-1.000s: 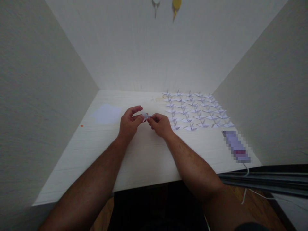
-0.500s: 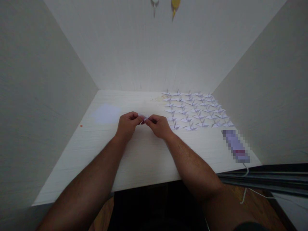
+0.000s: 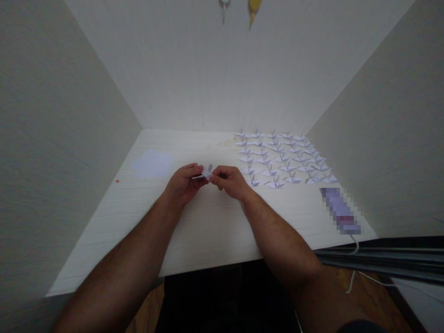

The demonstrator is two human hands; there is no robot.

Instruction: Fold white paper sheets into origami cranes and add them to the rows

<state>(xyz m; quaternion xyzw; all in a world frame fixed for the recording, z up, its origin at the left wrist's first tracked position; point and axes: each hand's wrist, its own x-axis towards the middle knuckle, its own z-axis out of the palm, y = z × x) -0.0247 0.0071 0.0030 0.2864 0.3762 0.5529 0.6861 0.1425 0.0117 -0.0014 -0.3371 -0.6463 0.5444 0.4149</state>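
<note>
Between my two hands, above the middle of the white table, is a small white paper crane (image 3: 207,172) with folded points sticking out. My left hand (image 3: 184,183) pinches it from the left between thumb and fingers. From the right, my right hand (image 3: 231,181) grips its other side with thumb and forefinger. The fingers cover part of the paper. Just right of my right hand, several white paper cranes (image 3: 268,172) stand in rows on the table. To the left of my left hand lie white paper sheets (image 3: 152,163).
A pixelated flat object (image 3: 340,210) lies at the table's right, with a white cable (image 3: 354,245) running off the edge. A small orange spot (image 3: 117,181) is at the left. Walls enclose the table (image 3: 208,236) at back and sides; yellow (image 3: 254,5) and white hooks hang above.
My left hand has turned and opened out a little around the crane, and more of the folded paper shows. My right hand keeps its pinch in nearly the same place.
</note>
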